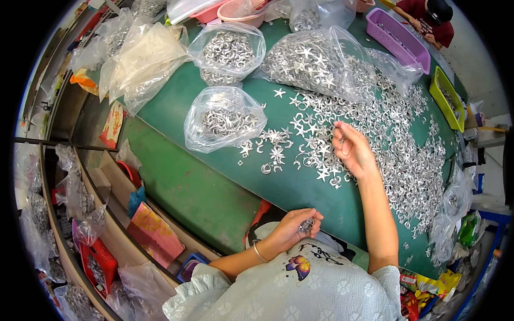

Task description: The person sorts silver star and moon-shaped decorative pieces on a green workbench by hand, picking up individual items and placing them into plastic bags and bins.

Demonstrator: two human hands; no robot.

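Note:
Cupped close to my body at the table's near edge, my left hand [300,224] holds a small clump of silver metal charms [307,225]. My right hand [350,148] is raised over the left side of a wide spread of loose silver charms [399,155], its fingers curled together; whatever they may pinch is too small to make out. Star-shaped and ring-like pieces show in the spread. Left of it, a few star and crescent charms [277,155] lie apart. Beyond them stands an opened clear bag [225,120] with crescent-like silver pieces inside.
Further bags of charms [227,53] and a large bag of star charms [305,64] sit at the back. A purple basket [399,40] and a yellow-green basket [448,99] stand on the right. Another person [431,21] works at the far right. Shelves [123,224] run along the left.

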